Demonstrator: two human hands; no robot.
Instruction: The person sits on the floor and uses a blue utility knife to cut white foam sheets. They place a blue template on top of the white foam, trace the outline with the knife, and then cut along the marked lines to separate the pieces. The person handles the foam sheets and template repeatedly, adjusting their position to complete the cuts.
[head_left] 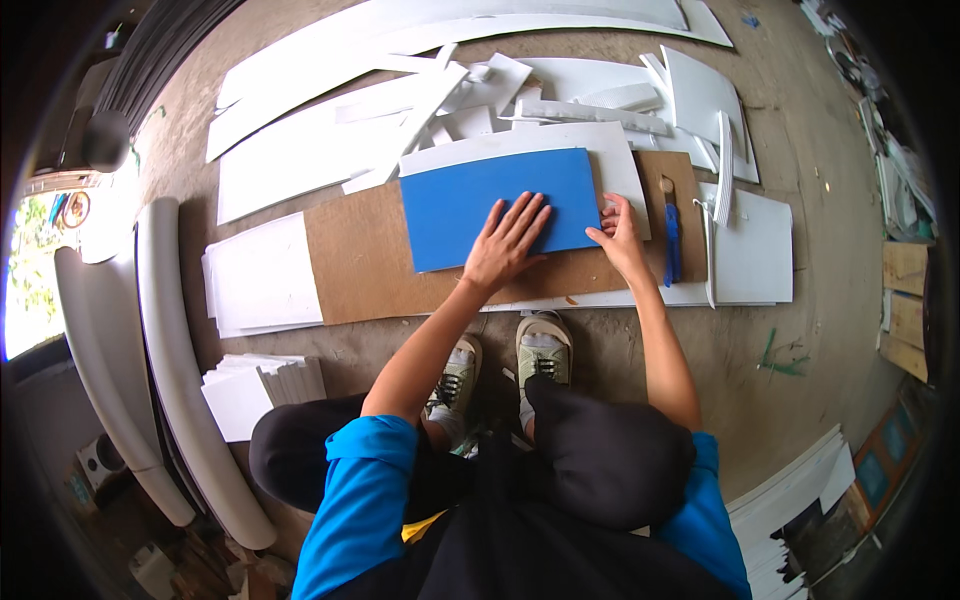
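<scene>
Two bare hands press on a flat blue rectangular sheet on the floor.

The person squats over a brown rectangular wooden board (365, 260) that lies on the concrete floor (820, 330). The flat blue rectangular sheet (470, 200) rests on this board, and its far edge covers a part of a white rectangular panel (610, 155). The left hand (505, 245) lies on the near right part of the sheet, open, with fingers spread and palm down, and it grips nothing. The right hand (620, 235) touches the right edge of the sheet with its fingertips; if it pinches something, I cannot tell. Just beside this hand a blue-handled utility knife (672, 240) lies on the board. Many white offcut pieces (440, 100) are scattered behind, and a stack of white sheets (260, 275) covers the left end of the board.
</scene>
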